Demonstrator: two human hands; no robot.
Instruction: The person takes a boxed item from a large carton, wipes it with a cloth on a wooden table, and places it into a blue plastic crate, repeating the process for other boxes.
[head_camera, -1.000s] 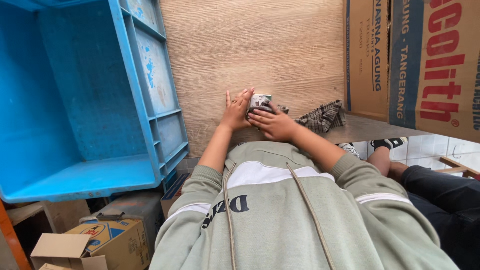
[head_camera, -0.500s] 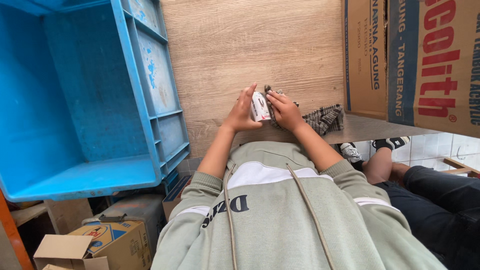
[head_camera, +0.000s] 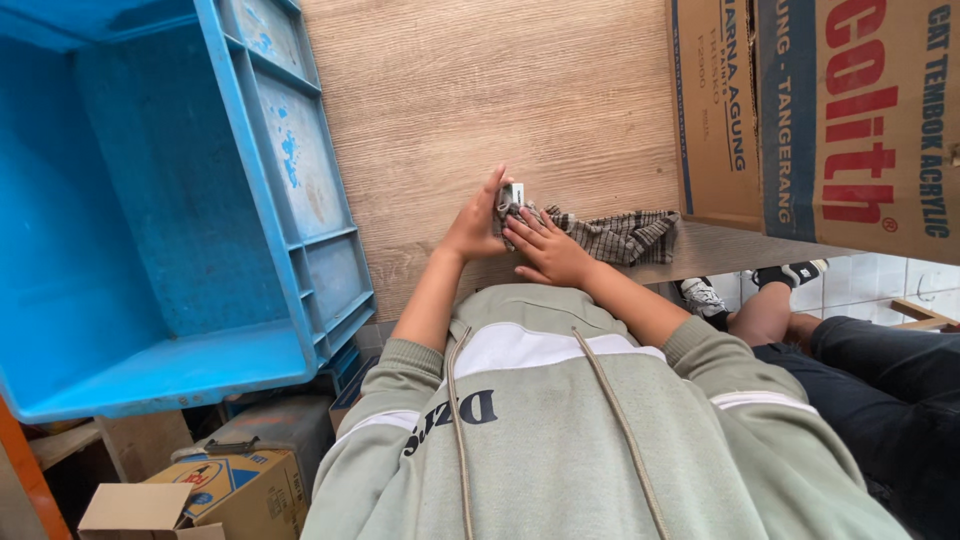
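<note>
- Two bare hands meet over the near edge of a pale wooden table (head_camera: 480, 110), both working at one small white-and-grey object (head_camera: 512, 194).
- Left hand (head_camera: 475, 222) stands on its edge beside the object, fingers straight and close together, cupping it from the left side.
- Right hand (head_camera: 545, 245) lies flat with spread fingers, its fingertips pressing on a checked grey cloth (head_camera: 615, 235) right where the cloth touches the small object; whether any finger curls around the object cannot be told.
- Most of the cloth trails away to the right along the table edge, bunched and wrinkled.
- One big blue plastic crate (head_camera: 150, 200) covers the left part of the table, well apart from the hands.
- One printed cardboard box (head_camera: 820, 110) stands at the right, just beyond the far end of the cloth.
- Several smaller cartons (head_camera: 215, 485) sit on the floor at the lower left.
- Another person's legs in dark trousers (head_camera: 880, 390), with black-and-white shoes, show at the right below the table edge.
</note>
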